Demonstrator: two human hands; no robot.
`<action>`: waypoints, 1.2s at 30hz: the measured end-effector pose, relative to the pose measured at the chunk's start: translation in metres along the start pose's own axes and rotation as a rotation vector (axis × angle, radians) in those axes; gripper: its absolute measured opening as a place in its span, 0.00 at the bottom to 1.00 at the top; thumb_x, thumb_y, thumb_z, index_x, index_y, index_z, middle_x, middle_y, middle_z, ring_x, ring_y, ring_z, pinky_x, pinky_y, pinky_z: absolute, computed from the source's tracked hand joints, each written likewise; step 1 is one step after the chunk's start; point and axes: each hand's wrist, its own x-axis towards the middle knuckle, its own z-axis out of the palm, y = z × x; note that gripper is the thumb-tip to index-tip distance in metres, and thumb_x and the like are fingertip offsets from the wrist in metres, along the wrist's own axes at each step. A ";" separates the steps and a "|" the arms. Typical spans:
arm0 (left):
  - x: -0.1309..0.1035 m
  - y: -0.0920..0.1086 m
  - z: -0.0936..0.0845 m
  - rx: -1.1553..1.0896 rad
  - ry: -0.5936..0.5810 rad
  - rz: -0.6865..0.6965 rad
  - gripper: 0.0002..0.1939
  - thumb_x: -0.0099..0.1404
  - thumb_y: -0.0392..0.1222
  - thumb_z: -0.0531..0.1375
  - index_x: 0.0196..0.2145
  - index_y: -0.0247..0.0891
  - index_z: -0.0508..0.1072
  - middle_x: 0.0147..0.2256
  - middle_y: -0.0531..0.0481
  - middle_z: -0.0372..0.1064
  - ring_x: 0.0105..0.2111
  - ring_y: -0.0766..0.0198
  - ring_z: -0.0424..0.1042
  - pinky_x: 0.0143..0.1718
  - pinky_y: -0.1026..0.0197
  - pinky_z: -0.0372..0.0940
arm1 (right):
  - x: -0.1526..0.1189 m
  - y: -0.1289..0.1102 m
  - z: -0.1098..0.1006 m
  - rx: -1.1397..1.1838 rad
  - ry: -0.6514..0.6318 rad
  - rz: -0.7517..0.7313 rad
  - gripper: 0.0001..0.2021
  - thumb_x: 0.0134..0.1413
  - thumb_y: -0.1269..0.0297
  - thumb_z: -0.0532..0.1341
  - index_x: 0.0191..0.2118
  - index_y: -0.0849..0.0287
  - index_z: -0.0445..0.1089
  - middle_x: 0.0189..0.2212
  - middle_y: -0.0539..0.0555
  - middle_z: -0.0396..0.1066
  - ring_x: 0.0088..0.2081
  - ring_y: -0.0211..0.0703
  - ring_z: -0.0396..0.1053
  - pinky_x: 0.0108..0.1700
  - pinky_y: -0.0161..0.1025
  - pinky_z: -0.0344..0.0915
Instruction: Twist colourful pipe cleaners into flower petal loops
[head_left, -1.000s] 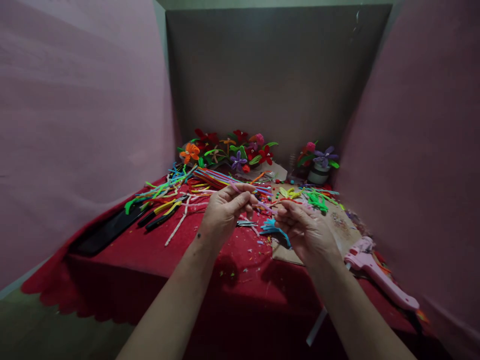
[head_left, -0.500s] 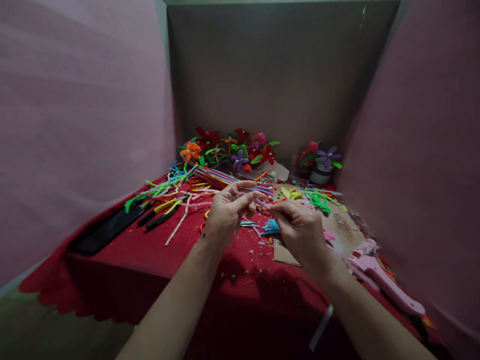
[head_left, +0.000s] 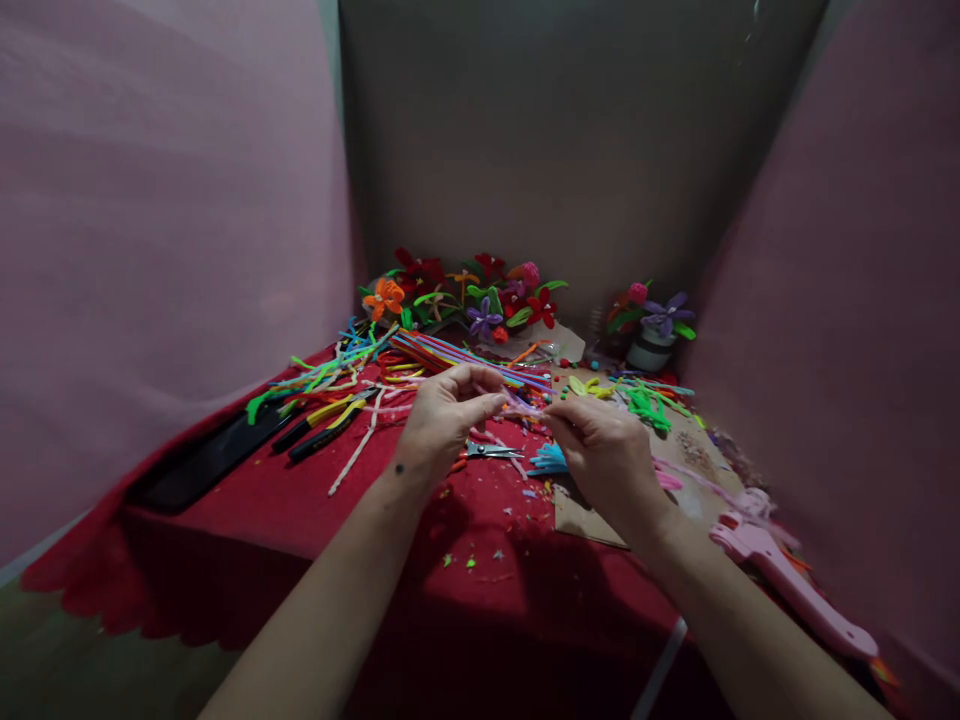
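Note:
Between my two hands stretches a light purple pipe cleaner [head_left: 523, 408], held above the red-covered table. My left hand [head_left: 453, 412] pinches its left part between thumb and curled fingers. Its other end sits in the closed fingertips of my right hand [head_left: 600, 440]. Below my left hand lies a pair of scissors [head_left: 491, 451], the handles partly hidden by the hand. A bunch of light blue pipe cleaner pieces [head_left: 549, 460] rests beside my right hand. My fingers cover much of the purple piece, so its full shape is hidden.
Pipe-cleaner flowers [head_left: 484, 315] stand at the back, with more in a white pot [head_left: 651, 347]. Pliers [head_left: 330, 425] and a black phone-like slab [head_left: 206, 460] lie left. A pink glue gun [head_left: 795, 580] rests right, near cardboard [head_left: 589, 522]. Loose pipe cleaners [head_left: 465, 352] lie behind my hands.
My left hand has shifted slightly left and away from my right hand, uncovering more of the scissors. Both hands keep hold of the purple pipe cleaner. The view has moved a little.

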 end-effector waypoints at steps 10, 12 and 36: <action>0.019 0.006 -0.005 0.753 -0.277 0.382 0.04 0.54 0.40 0.62 0.26 0.39 0.77 0.26 0.51 0.71 0.32 0.65 0.66 0.36 0.62 0.60 | 0.008 0.009 0.004 0.168 0.009 -0.051 0.07 0.52 0.69 0.56 0.27 0.60 0.71 0.23 0.52 0.70 0.26 0.36 0.66 0.30 0.33 0.60; 0.021 0.001 -0.006 0.679 -0.305 0.328 0.04 0.55 0.40 0.61 0.27 0.38 0.76 0.27 0.52 0.71 0.30 0.67 0.67 0.34 0.64 0.61 | 0.008 0.011 0.004 0.263 0.022 -0.029 0.06 0.51 0.70 0.57 0.27 0.60 0.71 0.23 0.51 0.70 0.25 0.36 0.66 0.30 0.33 0.61; 0.012 -0.034 -0.003 0.752 -0.328 0.660 0.07 0.63 0.37 0.53 0.32 0.36 0.70 0.27 0.50 0.68 0.31 0.67 0.64 0.34 0.64 0.61 | 0.006 0.010 -0.011 0.681 -0.267 0.307 0.06 0.47 0.64 0.61 0.29 0.58 0.75 0.26 0.52 0.75 0.28 0.40 0.70 0.29 0.35 0.66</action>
